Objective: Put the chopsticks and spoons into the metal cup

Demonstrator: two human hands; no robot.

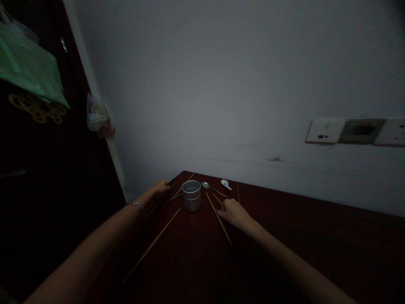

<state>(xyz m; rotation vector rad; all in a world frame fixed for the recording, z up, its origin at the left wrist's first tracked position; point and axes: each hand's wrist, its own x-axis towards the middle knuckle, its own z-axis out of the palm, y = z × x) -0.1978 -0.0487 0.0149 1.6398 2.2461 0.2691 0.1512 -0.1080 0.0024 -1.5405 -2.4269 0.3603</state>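
In the middle of the dark table stands a grey metal cup (192, 200), upright. My left hand (162, 188) is left of it, fingers closed on a thin dark chopstick (155, 207) along the table's left edge. To the cup's right, my right hand (233, 212) pinches a light chopstick (217, 198); its lower end is hidden by the hand. Another light chopstick (224, 228) lies just left of that hand. One more chopstick (152, 245) slants toward me at front left, and another (189, 179) lies behind the cup.
Behind the cup lie a metal spoon (206, 185) and a white soup spoon (225, 184). A thin metal handle (174, 197) pokes out left of the cup. The wall (221, 105) borders the table's far edge; bags (96, 114) hang by the dark door (63, 169).
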